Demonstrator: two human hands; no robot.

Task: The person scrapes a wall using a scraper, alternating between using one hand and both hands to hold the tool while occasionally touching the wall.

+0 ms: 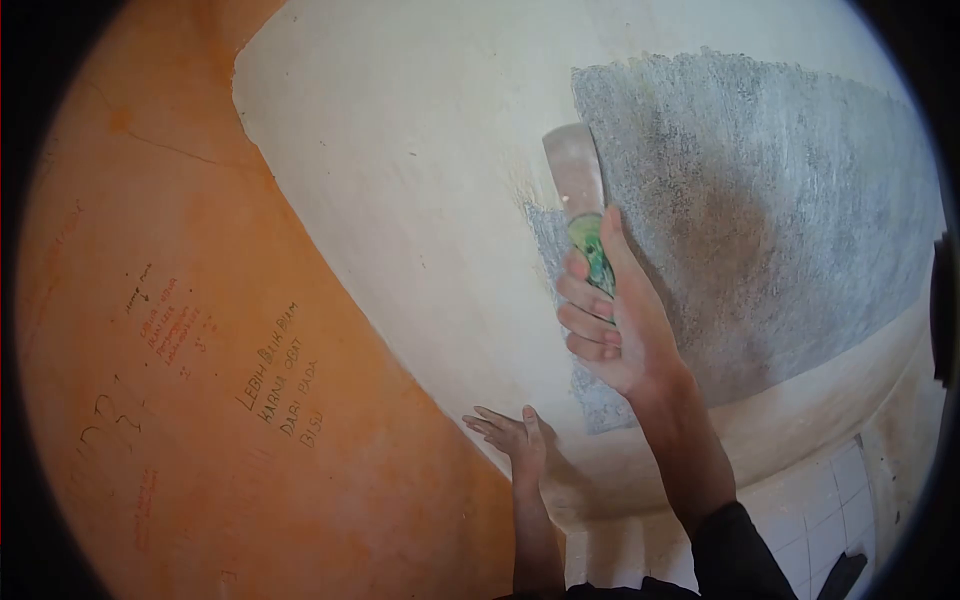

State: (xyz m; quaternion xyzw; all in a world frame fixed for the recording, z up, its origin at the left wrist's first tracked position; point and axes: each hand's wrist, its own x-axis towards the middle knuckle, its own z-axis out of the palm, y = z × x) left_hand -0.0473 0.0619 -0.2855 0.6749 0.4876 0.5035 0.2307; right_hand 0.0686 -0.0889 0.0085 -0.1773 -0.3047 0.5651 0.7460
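My right hand [610, 320] is wrapped round the green handle of a putty knife [578, 172], its wide metal blade pointing up. The blade overlaps the left edge of a rough grey patch [690, 220] on the white surface [400, 180]. Lower down and to the left, my left hand [512, 435] is stretched out with its fingers apart and holds nothing. It lies over the white surface close to where that meets the orange wall.
An orange wall [330, 500] with handwriting in black and red fills the left side. White tiles [820, 500] show at the lower right, below the white surface's rounded edge. A dark object [942, 310] stands at the far right.
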